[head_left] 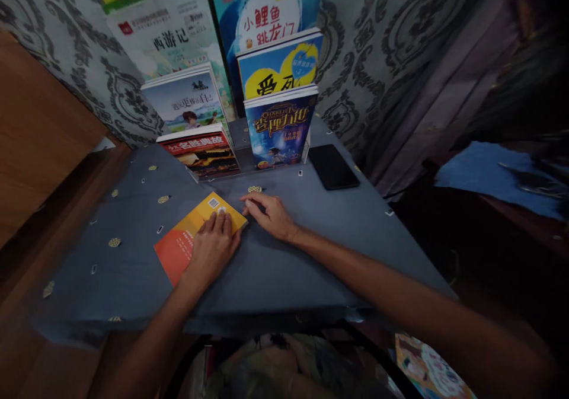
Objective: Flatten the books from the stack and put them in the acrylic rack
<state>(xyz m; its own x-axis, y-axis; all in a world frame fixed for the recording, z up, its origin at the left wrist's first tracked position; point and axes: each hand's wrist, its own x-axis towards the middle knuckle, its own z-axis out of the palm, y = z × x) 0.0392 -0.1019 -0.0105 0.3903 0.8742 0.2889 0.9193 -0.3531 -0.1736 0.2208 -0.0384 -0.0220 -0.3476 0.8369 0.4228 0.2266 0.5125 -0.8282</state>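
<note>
An orange-and-yellow book (174,248) lies closed and tilted on the blue-grey tablecloth, a barcode near its upper edge. My left hand (214,243) rests flat across it, palm down, fingers stretched toward the barcode end. Just beyond the book's right corner is my right hand (272,218), its index finger reaching left and its thumb beneath. Nothing shows in its fingers, and whether they touch the book's corner I cannot tell.
Behind the hands, a stand holds several upright books, among them a red-topped one (202,153) and a dark blue one (280,129). A black phone (333,166) lies to their right on the table (320,257). Patterned curtain (355,49) hangs behind.
</note>
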